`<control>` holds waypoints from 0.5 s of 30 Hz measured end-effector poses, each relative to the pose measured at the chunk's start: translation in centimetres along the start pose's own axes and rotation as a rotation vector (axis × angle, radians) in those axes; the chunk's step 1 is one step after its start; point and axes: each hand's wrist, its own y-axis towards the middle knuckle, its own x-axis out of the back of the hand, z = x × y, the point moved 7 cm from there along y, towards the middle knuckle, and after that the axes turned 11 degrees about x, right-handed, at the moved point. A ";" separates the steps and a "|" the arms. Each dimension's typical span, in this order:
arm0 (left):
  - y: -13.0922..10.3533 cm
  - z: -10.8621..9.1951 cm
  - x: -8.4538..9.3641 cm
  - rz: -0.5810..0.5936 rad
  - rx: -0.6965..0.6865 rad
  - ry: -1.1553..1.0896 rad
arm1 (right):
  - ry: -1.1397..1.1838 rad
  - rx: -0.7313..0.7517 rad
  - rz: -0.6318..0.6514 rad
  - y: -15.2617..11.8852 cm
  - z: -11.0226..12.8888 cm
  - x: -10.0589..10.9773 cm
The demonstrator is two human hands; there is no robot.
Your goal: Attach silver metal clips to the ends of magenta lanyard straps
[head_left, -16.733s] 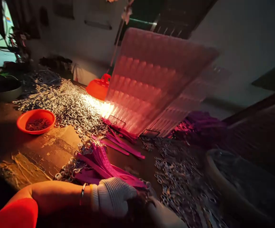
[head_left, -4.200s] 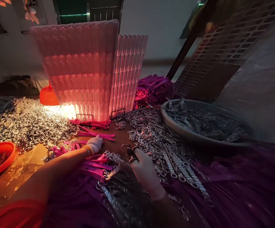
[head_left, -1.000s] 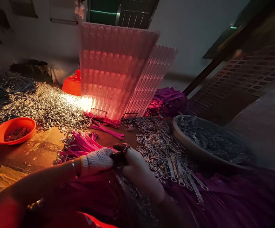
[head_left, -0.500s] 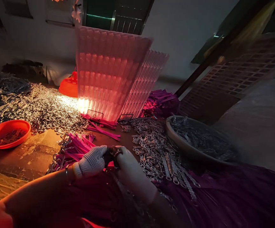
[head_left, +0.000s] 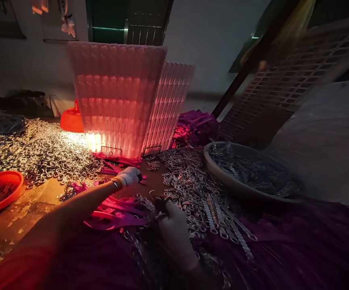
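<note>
Dim wall (head_left: 210,44), seemingly a window (head_left: 109,18)

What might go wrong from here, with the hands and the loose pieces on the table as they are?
The left arm reaches past purple straps, so the left hand or sleeve might drag some as it draws back. The right hand is beside loose metal clips and could knock or tangle them. The lit lamp is close to the plastic sheet, which might get hot.
</note>
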 end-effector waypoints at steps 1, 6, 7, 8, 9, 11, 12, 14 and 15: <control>1.5 -0.2 -0.9 0.027 0.009 0.074 | 0.041 0.012 0.011 -0.4 -0.2 -0.3; 4.3 -0.6 -5.1 0.071 0.037 0.314 | 0.069 0.042 0.030 -1.9 -1.3 -1.2; 4.2 -0.5 -5.5 0.066 0.046 0.338 | 0.066 0.037 0.034 -1.9 -1.5 -1.2; 4.0 -0.2 -5.6 0.060 0.054 0.358 | 0.062 0.031 0.041 -1.9 -1.7 -1.2; 3.7 0.1 -5.5 0.054 0.057 0.376 | 0.060 0.023 0.052 -1.8 -1.8 -1.2; 3.1 1.0 -4.6 0.043 0.046 0.408 | 0.052 0.008 0.073 -1.3 -1.7 -1.1; 2.8 1.5 -3.9 0.041 0.031 0.420 | 0.049 0.005 0.078 -1.0 -1.5 -1.1; 2.3 2.3 -2.5 0.043 -0.007 0.430 | 0.045 0.013 0.069 -0.3 -0.9 -0.9; 2.0 2.7 -2.0 0.048 -0.026 0.428 | 0.045 0.024 0.053 -0.1 -0.5 -0.9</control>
